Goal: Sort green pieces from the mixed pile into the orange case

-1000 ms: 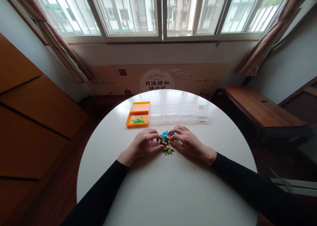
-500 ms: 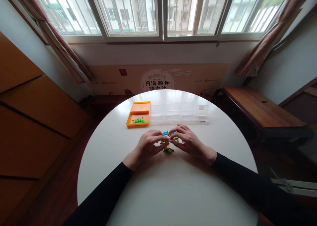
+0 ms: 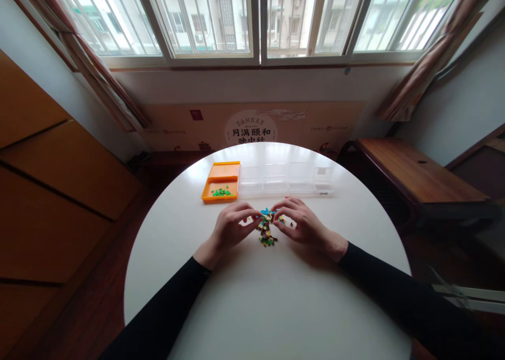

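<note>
Both hands shifted slightly; left hand (image 3: 231, 226) and right hand (image 3: 303, 224) pinch at the mixed-colour bead pile (image 3: 266, 227), but I cannot tell what's gripped. Orange tray (image 3: 221, 183) holds green bits (image 3: 221, 192); clear boxes (image 3: 286, 178) look empty on my bench (image 3: 268, 297).

Bright daylight comes in through the big window (image 3: 258, 20) and makes it look washed out. The white worktop (image 3: 268, 297) shines with a soft glare near its far edge. The room's sides look dim and bent. The picture is sharp.
</note>
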Motion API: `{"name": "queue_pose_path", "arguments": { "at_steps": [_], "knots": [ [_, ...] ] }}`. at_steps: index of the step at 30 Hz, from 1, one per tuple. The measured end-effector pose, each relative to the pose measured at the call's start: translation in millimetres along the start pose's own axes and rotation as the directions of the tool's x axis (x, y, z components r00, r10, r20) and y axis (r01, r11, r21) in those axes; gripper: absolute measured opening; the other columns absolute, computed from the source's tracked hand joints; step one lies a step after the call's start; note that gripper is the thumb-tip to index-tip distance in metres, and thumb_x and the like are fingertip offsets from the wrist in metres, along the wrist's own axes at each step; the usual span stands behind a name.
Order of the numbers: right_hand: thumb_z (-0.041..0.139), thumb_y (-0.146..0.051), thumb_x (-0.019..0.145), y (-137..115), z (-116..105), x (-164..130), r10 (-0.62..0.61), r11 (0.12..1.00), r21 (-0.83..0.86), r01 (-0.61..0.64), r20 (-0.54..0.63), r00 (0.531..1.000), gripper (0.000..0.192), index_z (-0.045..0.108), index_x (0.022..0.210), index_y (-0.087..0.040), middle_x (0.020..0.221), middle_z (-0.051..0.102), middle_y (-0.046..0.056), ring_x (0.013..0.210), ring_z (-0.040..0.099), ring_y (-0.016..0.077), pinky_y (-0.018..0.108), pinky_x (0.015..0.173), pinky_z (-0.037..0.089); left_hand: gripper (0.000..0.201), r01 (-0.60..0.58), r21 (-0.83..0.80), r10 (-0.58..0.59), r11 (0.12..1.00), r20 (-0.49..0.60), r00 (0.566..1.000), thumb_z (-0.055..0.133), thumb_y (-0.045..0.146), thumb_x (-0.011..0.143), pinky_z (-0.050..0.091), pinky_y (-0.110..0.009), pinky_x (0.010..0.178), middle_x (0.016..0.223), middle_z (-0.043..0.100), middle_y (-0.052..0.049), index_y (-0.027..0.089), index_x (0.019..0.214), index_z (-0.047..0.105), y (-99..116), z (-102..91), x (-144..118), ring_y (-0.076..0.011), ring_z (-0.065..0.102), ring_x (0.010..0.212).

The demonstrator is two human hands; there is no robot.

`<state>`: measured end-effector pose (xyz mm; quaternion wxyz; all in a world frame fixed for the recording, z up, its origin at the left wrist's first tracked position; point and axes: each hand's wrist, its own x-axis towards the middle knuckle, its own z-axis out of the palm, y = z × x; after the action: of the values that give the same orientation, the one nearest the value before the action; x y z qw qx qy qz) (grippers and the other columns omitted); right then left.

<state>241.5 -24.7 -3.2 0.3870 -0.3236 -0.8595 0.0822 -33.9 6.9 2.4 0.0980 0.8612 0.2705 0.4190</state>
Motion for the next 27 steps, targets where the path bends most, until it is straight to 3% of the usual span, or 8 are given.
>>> {"name": "queue_pose_path", "arguments": {
  "at_steps": [8,12,15,20,24,27],
  "knots": [
    [0.071,-0.025,0.106,-1.9,-2.2,1.0,0.034,0.999,0.016,-0.034,0.038,0.999,0.005,0.071,0.111,-0.026,0.117,0.079,0.007,0.105,0.072,0.0266,0.051,0.109,0.054,0.005,0.049,0.034,-0.048,0.998,-0.033,0.998,0.083,0.03,0.1,0.053,-0.028,0.068,0.087,0.078,-0.002,0.025,0.101,0.085,0.8,-0.8,0.4,-0.0139,0.066,0.07],
    [0.071,-0.022,0.105,-2.5,-2.6,0.5,0.052,0.998,0.022,-0.053,0.044,0.998,0.005,0.071,0.109,-0.026,0.117,0.079,0.007,0.104,0.071,0.026,0.049,0.106,0.055,0.008,0.115,0.125,-0.103,0.985,-0.104,0.989,0.081,0.031,0.101,0.054,-0.029,0.07,0.086,0.078,-0.001,0.025,0.098,0.085,-3.7,-3.5,1.9,-0.0144,0.066,0.07],
    [0.07,-0.02,0.104,-2.1,-2.8,0.0,0.056,0.998,0.032,-0.057,0.045,0.997,0.006,0.071,0.105,-0.025,0.117,0.079,0.007,0.106,0.071,0.0259,0.048,0.105,0.055,0.014,0.24,0.203,-0.2,0.949,-0.198,0.96,0.076,0.034,0.103,0.055,-0.03,0.072,0.088,0.078,-0.002,0.025,0.099,0.085,-17.3,-11.8,2.0,-0.0154,0.067,0.071],
    [0.071,-0.017,0.102,-0.8,-2.0,-1.4,0.066,0.997,0.039,-0.068,0.056,0.996,0.008,0.071,0.103,-0.026,0.116,0.079,0.007,0.106,0.071,0.0255,0.047,0.105,0.055,0.018,0.468,0.331,-0.36,0.82,-0.338,0.87,0.073,0.037,0.102,0.054,-0.033,0.076,0.093,0.081,-0.002,0.025,0.099,0.086,-52.6,-36.4,-4.0,-0.0186,0.069,0.074],
    [0.073,-0.016,0.101,-1.8,-1.1,-2.0,0.084,0.996,0.039,-0.086,0.06,0.995,0.011,0.072,0.104,-0.026,0.118,0.079,0.006,0.106,0.072,0.0252,0.047,0.105,0.055,0.015,0.555,0.429,-0.415,0.713,-0.379,0.827,0.075,0.037,0.1,0.051,-0.04,0.087,0.095,0.082,-0.003,0.027,0.101,0.087,-69.0,-47.4,-10.5,-0.0254,0.071,0.088],
    [0.074,-0.016,0.101,-2.3,-1.6,-1.5,0.086,0.995,0.036,-0.088,0.059,0.995,0.011,0.072,0.104,-0.027,0.118,0.079,0.006,0.107,0.072,0.0254,0.047,0.105,0.055,0.016,0.551,0.467,-0.417,0.692,-0.365,0.832,0.075,0.036,0.1,0.049,-0.042,0.09,0.098,0.084,-0.004,0.028,0.105,0.087,-69.6,-46.7,-12.2,-0.0279,0.07,0.092]
  ]
}}
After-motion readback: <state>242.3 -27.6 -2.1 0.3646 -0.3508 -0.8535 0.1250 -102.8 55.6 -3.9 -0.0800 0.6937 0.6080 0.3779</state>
